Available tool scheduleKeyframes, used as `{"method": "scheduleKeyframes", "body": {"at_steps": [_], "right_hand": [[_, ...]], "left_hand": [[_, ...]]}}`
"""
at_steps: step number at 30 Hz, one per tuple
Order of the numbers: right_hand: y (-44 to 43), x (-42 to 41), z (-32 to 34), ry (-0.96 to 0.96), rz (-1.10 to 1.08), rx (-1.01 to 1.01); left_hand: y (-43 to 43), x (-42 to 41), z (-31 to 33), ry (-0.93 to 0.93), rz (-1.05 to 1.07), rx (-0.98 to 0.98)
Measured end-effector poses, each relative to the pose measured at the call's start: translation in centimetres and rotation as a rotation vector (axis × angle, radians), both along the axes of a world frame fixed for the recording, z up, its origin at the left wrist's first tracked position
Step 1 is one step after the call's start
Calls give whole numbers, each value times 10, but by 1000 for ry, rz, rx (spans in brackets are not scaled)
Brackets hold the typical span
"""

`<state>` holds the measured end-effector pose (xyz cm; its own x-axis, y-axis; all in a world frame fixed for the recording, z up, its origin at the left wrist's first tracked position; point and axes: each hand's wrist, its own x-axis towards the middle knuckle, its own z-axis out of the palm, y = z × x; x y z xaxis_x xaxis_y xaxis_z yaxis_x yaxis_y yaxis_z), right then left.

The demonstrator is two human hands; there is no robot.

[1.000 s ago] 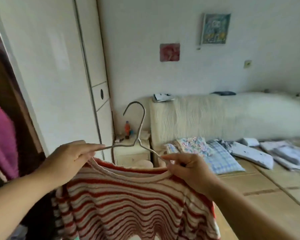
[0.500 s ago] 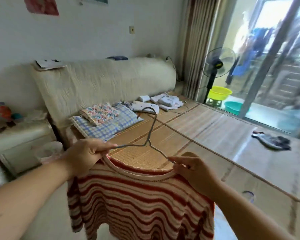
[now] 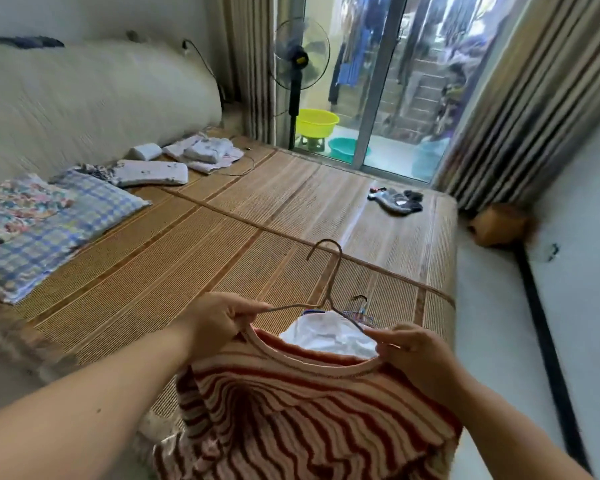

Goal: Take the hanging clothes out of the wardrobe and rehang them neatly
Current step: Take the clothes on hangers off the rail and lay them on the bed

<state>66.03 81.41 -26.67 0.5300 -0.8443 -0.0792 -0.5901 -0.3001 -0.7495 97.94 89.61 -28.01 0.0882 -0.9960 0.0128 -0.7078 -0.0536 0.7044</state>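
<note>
- The red-and-cream striped sweater (image 3: 309, 410) hangs on a wire hanger (image 3: 330, 282), held up between both hands over the near edge of the bamboo mat (image 3: 222, 237).
- The left hand (image 3: 219, 327) pinches the hanger's left arm beside the collar.
- The right hand (image 3: 413, 355) pinches the hanger's right arm at the other shoulder; the hands are apart.
- A white garment (image 3: 329, 336) shows through the neckline, lying on the mat.
</note>
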Motion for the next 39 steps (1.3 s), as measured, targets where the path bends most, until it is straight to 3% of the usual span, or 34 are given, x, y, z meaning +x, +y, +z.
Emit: {"method": "scheduleKeyframes", "body": {"at_steps": [6,17,27,32,39], "right_hand": [[-73,-63,-16,59,-113,-6],[-155,-65,-132,235,-201,105],[-267,-23,-294,390,-396,137],[-295,-38,-378,400,-577,251],[-315,-45,-450,478,-559,207]], "left_hand": [[-88,-68,-17,73,10,116],[-192,-76,-110,-108,45,376],[-327,-64,-269,-52,56,423],[-369,-84,-359,-76,1,491],[-387,-103,-439,-208,84,436]]}}
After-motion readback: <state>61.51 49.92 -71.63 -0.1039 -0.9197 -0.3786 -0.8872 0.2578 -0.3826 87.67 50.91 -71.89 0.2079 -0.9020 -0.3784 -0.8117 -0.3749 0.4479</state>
